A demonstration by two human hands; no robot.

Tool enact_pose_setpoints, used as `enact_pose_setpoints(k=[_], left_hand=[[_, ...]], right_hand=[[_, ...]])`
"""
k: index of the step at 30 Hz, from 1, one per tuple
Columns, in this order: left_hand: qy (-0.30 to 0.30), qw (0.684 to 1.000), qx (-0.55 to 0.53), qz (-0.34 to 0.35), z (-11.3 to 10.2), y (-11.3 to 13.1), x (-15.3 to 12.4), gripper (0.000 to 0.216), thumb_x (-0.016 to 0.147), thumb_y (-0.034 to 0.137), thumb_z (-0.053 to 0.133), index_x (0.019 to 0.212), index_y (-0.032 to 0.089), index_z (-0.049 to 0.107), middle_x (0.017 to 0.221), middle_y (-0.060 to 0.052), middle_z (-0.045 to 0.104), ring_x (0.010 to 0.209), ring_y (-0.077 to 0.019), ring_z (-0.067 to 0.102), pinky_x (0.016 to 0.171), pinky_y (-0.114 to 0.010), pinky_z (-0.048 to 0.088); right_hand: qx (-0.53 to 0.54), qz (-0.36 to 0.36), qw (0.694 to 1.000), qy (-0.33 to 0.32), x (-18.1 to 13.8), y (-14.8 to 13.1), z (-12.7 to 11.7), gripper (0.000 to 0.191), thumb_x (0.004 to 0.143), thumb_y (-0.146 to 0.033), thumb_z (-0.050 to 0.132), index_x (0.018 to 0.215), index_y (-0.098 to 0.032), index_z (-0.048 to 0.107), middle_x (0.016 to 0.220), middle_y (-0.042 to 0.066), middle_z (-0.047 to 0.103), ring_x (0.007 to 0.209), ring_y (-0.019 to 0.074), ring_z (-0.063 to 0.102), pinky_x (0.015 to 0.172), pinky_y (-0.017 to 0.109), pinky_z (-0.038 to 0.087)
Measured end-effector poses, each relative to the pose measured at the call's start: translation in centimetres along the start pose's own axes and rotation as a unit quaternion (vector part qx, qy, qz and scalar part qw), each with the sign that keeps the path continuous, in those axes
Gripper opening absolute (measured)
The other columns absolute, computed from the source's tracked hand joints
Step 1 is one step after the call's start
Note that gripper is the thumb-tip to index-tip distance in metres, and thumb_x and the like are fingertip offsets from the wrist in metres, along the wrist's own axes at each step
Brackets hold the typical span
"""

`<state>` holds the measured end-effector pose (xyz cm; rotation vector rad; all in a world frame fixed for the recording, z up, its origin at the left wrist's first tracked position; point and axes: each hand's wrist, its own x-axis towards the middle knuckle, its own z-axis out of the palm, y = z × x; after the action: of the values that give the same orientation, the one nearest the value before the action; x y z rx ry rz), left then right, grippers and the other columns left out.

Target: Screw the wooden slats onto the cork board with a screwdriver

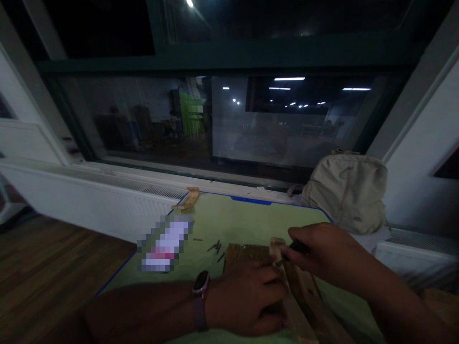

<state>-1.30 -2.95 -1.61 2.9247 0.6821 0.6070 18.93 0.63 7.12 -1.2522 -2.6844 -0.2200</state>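
- the right hand [315, 246] is clenched around a small, dark tool [299, 246], its shape mostly hidden, at the far end of a narrow, pale wooden strip [296, 310].
- the left hand [247, 296], with a dark-faced watch [201, 282] on its wrist, lies across a flat, brown wooden block [247, 251], fingers reaching to the strip; whether they grip it or only press, i cannot tell.
- strip and block lie on the pale green, blue-edged tabletop [236, 217], at its near part.
- the left fingertips are just beside the tool, so a slip under force could hurt them.
- if the left hand's hold is loose, the strip could twist or slide.
- thin, dark, nail-like pieces [217, 246] lie loose left of the block; a sweep of the left forearm could scatter them.
- dim light could make the tool's tip easy to misjudge.
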Motion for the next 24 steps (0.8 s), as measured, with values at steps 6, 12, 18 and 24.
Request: enact_pose_setpoints(k=[6, 12, 18, 24], left_hand=[[-0.013, 1.000, 0.001, -0.002, 0.0, -0.1, 0.1, 0.034, 0.092, 0.043, 0.059, 0.110, 0.014, 0.058, 0.112, -0.007, 0.062, 0.106, -0.0232, 0.058, 0.103, -0.035, 0.043], [-0.022, 1.000, 0.000, 0.000, -0.3, 0.1, 0.1, 0.034, 0.094, 0.044, 0.055, 0.112, 0.014, 0.057, 0.111, -0.008, 0.062, 0.103, -0.0229, 0.059, 0.097, -0.035, 0.047], [-0.024, 1.000, -0.001, -0.013, -0.2, 0.1, 0.0, 0.035, 0.095, 0.045, 0.054, 0.113, 0.015, 0.057, 0.115, -0.008, 0.062, 0.109, -0.0246, 0.058, 0.100, -0.036, 0.045], [-0.018, 1.000, 0.009, -0.002, -0.2, 0.0, 0.1, 0.033, 0.095, 0.044, 0.055, 0.108, 0.014, 0.057, 0.114, -0.008, 0.062, 0.105, -0.0219, 0.060, 0.099, -0.033, 0.046]], right_hand=[[-0.076, 0.046, 0.995, 0.032, 0.5, 0.1, 0.2, 0.039, 0.093, -0.049, 0.046, 0.069, -0.020, 0.056, 0.057, 0.005, 0.064, 0.053, 0.0204, 0.060, 0.051, 0.028, 0.019], [-0.031, 0.040, 0.999, 0.005, -0.2, 0.6, -0.3, 0.035, 0.099, -0.042, 0.034, 0.080, -0.021, 0.054, 0.067, 0.005, 0.065, 0.059, 0.0208, 0.061, 0.054, 0.029, 0.026], [0.110, 0.017, 0.992, -0.054, -0.4, 0.3, -0.7, 0.021, 0.098, -0.039, 0.037, 0.088, -0.022, 0.044, 0.074, 0.003, 0.062, 0.065, 0.0184, 0.058, 0.056, 0.027, 0.033], [0.254, -0.055, 0.961, -0.091, -0.6, 0.4, -1.5, 0.013, 0.098, -0.028, 0.040, 0.092, -0.021, 0.049, 0.086, 0.002, 0.063, 0.076, 0.0160, 0.060, 0.066, 0.027, 0.044]])
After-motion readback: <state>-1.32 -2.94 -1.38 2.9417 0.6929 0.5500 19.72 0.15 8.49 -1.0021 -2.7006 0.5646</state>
